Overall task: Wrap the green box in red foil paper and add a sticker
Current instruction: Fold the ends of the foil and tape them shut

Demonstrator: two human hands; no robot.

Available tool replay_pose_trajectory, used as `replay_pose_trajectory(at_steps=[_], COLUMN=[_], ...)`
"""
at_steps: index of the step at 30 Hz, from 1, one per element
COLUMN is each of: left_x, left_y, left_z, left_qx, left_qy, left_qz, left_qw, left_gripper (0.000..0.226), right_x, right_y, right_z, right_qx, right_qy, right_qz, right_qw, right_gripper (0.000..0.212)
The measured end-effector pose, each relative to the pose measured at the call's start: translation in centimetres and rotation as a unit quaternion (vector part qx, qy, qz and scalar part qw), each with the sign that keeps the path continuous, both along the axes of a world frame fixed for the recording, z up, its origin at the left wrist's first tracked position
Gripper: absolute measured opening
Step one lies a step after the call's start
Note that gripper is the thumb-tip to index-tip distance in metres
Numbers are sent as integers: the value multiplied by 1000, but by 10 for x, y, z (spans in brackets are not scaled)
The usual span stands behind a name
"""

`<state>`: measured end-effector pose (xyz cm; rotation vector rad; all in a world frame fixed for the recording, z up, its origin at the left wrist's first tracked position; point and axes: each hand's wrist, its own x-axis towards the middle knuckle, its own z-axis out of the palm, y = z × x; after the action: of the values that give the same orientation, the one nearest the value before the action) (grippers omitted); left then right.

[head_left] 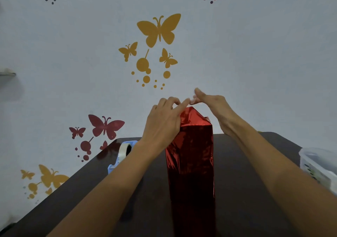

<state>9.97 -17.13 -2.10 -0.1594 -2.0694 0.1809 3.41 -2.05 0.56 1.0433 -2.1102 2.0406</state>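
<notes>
Head view: left hand (162, 120) presses the foil (191, 163) flap flat-fingered; right hand (213, 105) pinches its peak; crease just below the fingertips, then reach for the tape (124, 151).

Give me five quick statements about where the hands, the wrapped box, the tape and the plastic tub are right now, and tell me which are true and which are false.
1. The box stands upright on the dark table, covered in red foil. True.
2. The left hand rests flat on the table. False: it is raised against the upper left of the box, fingers at the folded foil top.
3. The right hand is at the top of the box, beside the left fingertips. True.
4. The tape dispenser sits to the right of the box. False: it is on the left, partly behind the left forearm.
5. A clear plastic tub sits at the table's right edge. True.
</notes>
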Motion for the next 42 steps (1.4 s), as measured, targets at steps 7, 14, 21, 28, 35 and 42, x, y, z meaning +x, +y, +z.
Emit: replay_pose_trajectory(at_steps=[7,14,21,28,35,42], left_x=[4,26,6,-3,4,12], left_y=[13,0,4,6,9,-1], left_z=[9,52,21,29,39,51], left_qx=[247,669,-45,-53,-114,-33], left_qy=[-37,10,184,252,281,231], left_qz=[-125,-365,-113,-32,-17,-84], left_qw=[960,647,975,966,953,969], left_gripper=[40,29,31,31,22,14], right_x=[1,6,12,17,21,30], right_y=[-1,-1,-3,-2,3,4], right_z=[5,10,18,25,31,34], right_qx=[-20,-43,-21,-23,-17,-28], right_qy=[0,-2,-20,-16,12,74], right_qz=[13,17,2,7,1,3], right_qw=[1000,999,1000,1000,1000,997], right_gripper=[3,11,17,17,14,12])
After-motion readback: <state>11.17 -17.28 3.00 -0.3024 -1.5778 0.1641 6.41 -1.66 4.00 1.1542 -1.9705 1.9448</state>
